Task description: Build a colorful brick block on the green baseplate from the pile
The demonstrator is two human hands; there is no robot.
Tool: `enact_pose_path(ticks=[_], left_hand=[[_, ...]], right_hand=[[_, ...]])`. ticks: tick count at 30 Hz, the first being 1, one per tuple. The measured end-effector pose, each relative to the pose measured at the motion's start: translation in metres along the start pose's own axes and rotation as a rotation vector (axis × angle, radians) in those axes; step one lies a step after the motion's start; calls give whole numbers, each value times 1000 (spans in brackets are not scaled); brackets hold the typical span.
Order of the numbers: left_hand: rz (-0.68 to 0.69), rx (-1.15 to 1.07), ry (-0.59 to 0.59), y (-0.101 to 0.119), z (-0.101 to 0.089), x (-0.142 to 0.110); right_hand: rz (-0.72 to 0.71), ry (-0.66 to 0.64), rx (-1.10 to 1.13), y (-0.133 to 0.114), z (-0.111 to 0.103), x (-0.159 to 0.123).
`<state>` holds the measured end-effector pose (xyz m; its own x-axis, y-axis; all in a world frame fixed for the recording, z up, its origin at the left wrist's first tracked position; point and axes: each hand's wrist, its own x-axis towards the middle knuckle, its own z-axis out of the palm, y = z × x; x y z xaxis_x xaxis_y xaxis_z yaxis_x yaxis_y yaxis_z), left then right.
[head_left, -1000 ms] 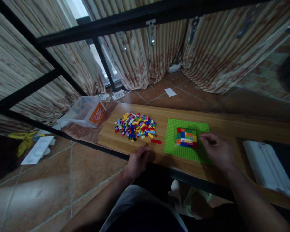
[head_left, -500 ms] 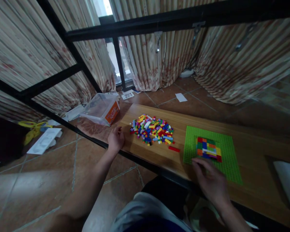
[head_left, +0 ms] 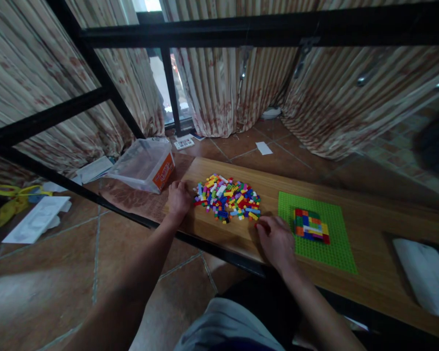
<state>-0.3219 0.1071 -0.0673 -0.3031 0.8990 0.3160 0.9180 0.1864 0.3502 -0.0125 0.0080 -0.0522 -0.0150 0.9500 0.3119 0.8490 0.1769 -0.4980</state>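
My left hand (head_left: 179,199) rests on the wooden tabletop at the left edge of a loose pile of colourful building bricks (head_left: 229,197). Its fingers are curled in, with nothing visible in them. At the pile's lower right, my right hand (head_left: 277,239) is closed in a pinch on a red brick (head_left: 256,225), mostly covered by the fingers. To the right lies a green baseplate (head_left: 325,256), partly behind that hand. A flat, multicoloured block of joined bricks (head_left: 310,225) sits on it.
A clear plastic box (head_left: 137,165) with an orange label stands on the floor beyond the table's left end. A white object (head_left: 424,273) lies at the right of the tabletop (head_left: 219,239). Dark metal bars (head_left: 219,34) cross in front of patterned curtains.
My right hand has moved left from the baseplate's front edge to the long red brick, which it now covers. My left hand has shifted slightly towards the pile. The view has turned a little.
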Motion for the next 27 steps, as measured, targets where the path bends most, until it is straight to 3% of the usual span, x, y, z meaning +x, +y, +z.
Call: enact_pose_path(ticks=[4, 10, 15, 27], left_hand=[[21, -7, -6, -2, -1, 1], [22, -33, 15, -4, 0, 5], [33, -53, -2, -4, -2, 9], [-3, -68, -19, -1, -4, 11]], right_hand=[[5, -21, -39, -7, 7, 8], [161, -90, -88, -28, 12, 25], [199, -101, -118, -37, 13, 33], [187, -89, 4, -23, 10, 24]])
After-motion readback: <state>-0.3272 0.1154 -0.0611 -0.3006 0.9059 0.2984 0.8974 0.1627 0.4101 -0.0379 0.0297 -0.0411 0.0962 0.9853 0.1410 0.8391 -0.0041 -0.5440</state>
